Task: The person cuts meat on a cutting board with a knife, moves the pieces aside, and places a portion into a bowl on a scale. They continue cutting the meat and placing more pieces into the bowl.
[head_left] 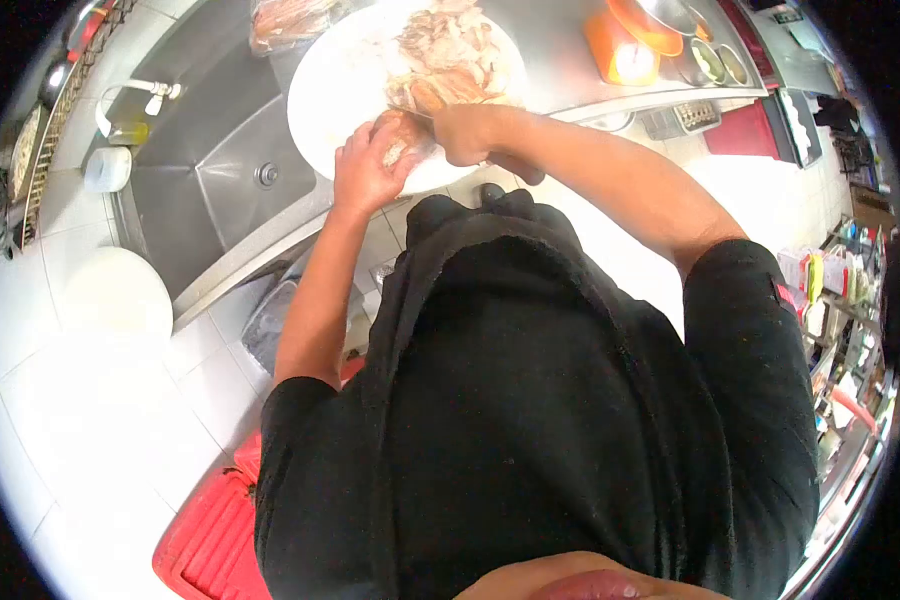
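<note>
On the round white cutting board point(315, 105), my left hand point(367, 168) presses a browned piece of cooked meat point(406, 136), its fingers curled over the near side. My right hand point(468, 132) is closed around a knife point(516, 167), whose dark handle sticks out below the fist. The thin blade points left across the top of the meat piece, partly hidden by the hand. Just beyond the blade lie browned slices, and behind them a heap of pale cut meat point(457, 45) covers the board's far right part.
A steel sink point(225, 195) with a tap point(158, 93) lies to the left. Behind the board sits a plastic bag of meat point(282, 22). An orange container point(622, 48) and small metal bowls point(708, 62) stand at the counter's right. A red crate point(210, 535) is at lower left.
</note>
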